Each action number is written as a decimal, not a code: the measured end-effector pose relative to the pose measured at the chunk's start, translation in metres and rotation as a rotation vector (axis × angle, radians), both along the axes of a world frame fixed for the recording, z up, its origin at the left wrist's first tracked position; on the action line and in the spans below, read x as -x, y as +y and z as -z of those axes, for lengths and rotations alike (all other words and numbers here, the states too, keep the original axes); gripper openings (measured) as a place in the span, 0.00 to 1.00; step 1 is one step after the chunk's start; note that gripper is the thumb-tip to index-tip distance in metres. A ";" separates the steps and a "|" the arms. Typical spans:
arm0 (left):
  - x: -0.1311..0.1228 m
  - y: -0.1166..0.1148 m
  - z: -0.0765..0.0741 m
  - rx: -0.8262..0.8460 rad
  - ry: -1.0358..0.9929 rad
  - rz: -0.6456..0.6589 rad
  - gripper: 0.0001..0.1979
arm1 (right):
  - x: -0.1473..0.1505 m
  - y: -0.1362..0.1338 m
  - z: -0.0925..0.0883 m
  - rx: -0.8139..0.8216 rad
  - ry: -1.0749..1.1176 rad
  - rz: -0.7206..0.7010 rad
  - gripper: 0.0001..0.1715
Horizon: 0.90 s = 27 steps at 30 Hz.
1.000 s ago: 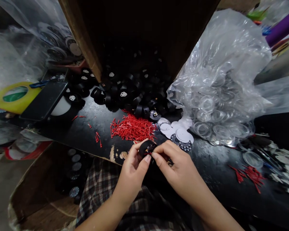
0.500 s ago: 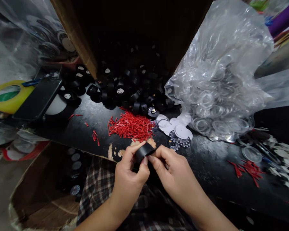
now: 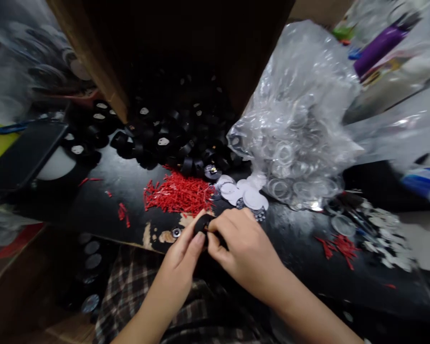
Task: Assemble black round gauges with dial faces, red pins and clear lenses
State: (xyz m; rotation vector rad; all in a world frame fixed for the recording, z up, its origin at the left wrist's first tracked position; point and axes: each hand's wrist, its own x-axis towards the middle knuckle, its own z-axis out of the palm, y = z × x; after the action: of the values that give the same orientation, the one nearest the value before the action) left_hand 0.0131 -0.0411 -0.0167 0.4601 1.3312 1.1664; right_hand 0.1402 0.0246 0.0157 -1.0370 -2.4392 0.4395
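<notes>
My left hand (image 3: 184, 251) is closed around a black round plastic case (image 3: 201, 226) at the bench's front edge. My right hand (image 3: 241, 243) meets it from the other side, thumb and forefinger pinched at the middle of the case; whatever sits between those fingertips is too small and hidden to name. Just beyond lies a heap of thin red pointers (image 3: 179, 192). White discs and printed dials (image 3: 252, 198) are piled to the right of the heap. A small round metallic piece (image 3: 176, 232) rests on the worn bench edge, left of the case.
Many black cases (image 3: 163, 142) spill from a large dark box (image 3: 93, 52). A plastic bag of clear rings (image 3: 286, 157) stands at right. Further right are loose red pointers (image 3: 346, 248) and white pieces (image 3: 390, 239). A phone (image 3: 25, 153) lies left; a carton (image 3: 32, 291) stands below.
The view has swung right, so the bench things sit further left. The case has tilted in my left hand, and my right fingertips have come onto its middle. A small metallic piece now shows on the edge.
</notes>
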 end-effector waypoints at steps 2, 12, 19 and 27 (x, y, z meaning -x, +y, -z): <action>-0.005 -0.001 0.001 0.110 -0.065 -0.103 0.22 | 0.004 -0.001 -0.002 0.021 0.018 0.042 0.08; -0.004 0.004 0.005 -0.081 -0.094 0.020 0.20 | -0.066 0.035 0.003 0.236 0.124 0.456 0.09; -0.014 0.005 0.004 -0.036 -0.228 0.016 0.17 | -0.120 0.068 0.031 -0.012 -0.181 0.630 0.24; -0.019 0.012 -0.004 0.106 -0.570 -0.006 0.13 | -0.062 0.021 0.007 0.089 0.170 0.306 0.13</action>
State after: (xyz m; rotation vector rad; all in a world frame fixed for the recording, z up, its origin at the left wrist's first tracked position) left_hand 0.0319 -0.0290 -0.0126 0.0333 0.8898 1.1157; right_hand 0.2024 0.0452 0.0085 -1.3269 -2.0841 0.5125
